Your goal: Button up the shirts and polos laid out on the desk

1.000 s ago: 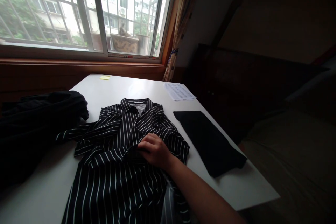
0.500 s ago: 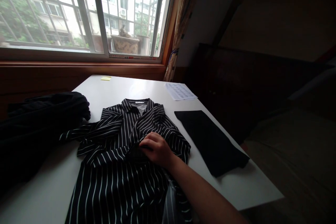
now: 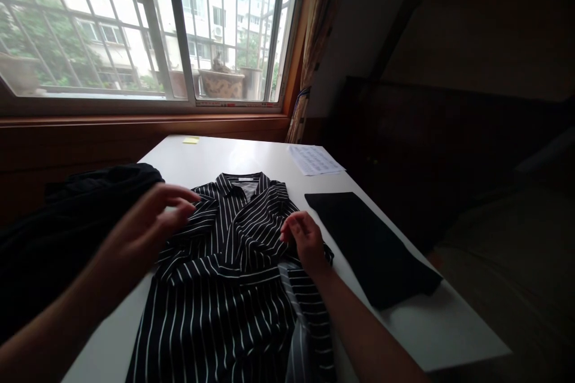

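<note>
A black button-up shirt with white stripes (image 3: pixel 215 299) lies face up, its collar toward the window. The front is rumpled, and the lower right edge is turned back, showing a grey inner side. My left hand (image 3: pixel 155 215) is raised over the shirt's left sleeve, slightly blurred, thumb and fingers apart with nothing between them. Above the right side of the shirt is my right hand (image 3: pixel 308 242), its fingers loosely curled with a gap to the thumb. No cloth shows in its grasp. Whether its fingertips touch the shirt is hard to see.
A dark folded cloth (image 3: pixel 368 245) lies on the white table (image 3: pixel 467 335) to the right. Dark bunched clothing (image 3: pixel 49 239) is piled at the left. Printed papers (image 3: pixel 315 160) and a yellow sticky note (image 3: pixel 191 140) lie toward the window.
My right hand has let go of the shirt front and moved right. My left hand has come into view from the left. The front flap now lies flatter; the view has shifted slightly.
</note>
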`<state>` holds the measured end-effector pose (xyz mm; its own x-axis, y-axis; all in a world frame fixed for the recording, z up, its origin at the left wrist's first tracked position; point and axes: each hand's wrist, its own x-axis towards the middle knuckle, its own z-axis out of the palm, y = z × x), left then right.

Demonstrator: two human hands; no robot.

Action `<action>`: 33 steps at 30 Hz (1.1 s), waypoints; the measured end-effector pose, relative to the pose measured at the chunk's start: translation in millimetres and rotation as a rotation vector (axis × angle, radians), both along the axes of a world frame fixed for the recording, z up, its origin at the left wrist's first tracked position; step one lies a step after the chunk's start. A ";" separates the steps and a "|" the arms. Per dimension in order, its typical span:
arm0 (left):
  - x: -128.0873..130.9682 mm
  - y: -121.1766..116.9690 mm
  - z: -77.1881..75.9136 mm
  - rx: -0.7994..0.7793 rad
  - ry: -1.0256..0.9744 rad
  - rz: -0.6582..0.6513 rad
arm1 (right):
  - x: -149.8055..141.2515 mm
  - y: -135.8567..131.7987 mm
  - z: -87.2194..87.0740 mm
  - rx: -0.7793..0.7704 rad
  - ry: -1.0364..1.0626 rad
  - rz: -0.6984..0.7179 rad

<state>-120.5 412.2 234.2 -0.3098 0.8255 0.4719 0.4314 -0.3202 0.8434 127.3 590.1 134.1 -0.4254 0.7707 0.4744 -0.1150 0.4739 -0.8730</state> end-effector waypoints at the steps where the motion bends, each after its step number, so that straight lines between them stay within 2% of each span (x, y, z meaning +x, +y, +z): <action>1: 4.4 2.8 -10.7 -0.096 0.085 -0.021 | 0.4 2.6 1.0 0.065 -0.063 -0.022; 3: 15.0 9.1 -38.0 -0.283 0.311 -0.073 | 1.3 8.9 2.3 0.226 -0.194 -0.100; 4: 20.6 11.9 -52.5 -0.328 0.419 -0.092 | 2.0 12.6 2.1 0.307 -0.254 -0.145; 7: 34.8 16.8 -87.6 -0.366 0.666 -0.124 | 5.8 24.7 -3.7 0.468 -0.414 -0.248; 10: 43.3 19.4 -102.5 -0.419 0.803 -0.144 | 11.4 35.9 -16.4 0.507 -0.558 -0.267; 13: 46.2 24.5 -102.9 -0.460 0.835 -0.178 | 15.8 43.7 -27.5 0.463 -0.650 -0.245; 17: 36.6 31.2 -92.2 -0.394 0.814 -0.201 | 18.3 48.5 -27.8 0.368 -0.697 -0.228; 19: 22.2 30.9 -79.9 -0.304 0.768 -0.157 | 19.3 49.5 -23.0 0.354 -0.680 -0.230; 21: 1.6 26.9 -60.8 -0.214 0.655 -0.072 | 20.2 49.6 -17.1 0.335 -0.629 -0.241; 25: -43.7 10.3 -8.2 -0.150 0.270 0.255 | 20.0 46.8 -8.9 0.253 -0.467 -0.223; 27: -61.4 -0.6 16.9 -0.085 0.025 0.403 | 17.9 43.9 -9.1 0.238 -0.409 -0.165; 29: -73.5 -12.4 33.9 0.015 -0.106 0.526 | 14.8 40.7 -12.7 0.225 -0.388 -0.081; 31: -79.5 -23.9 38.7 0.081 -0.099 0.586 | 11.5 37.9 -18.2 0.185 -0.398 0.006; 33: -78.6 -32.3 30.2 0.072 0.026 0.585 | 8.6 35.5 -23.0 0.139 -0.420 0.080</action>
<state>-199.1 379.8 264.4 -0.6913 0.4866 0.5341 0.5739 -0.0794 0.8151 135.9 625.5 111.1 -0.6588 0.6689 0.3444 0.1948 0.5938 -0.7807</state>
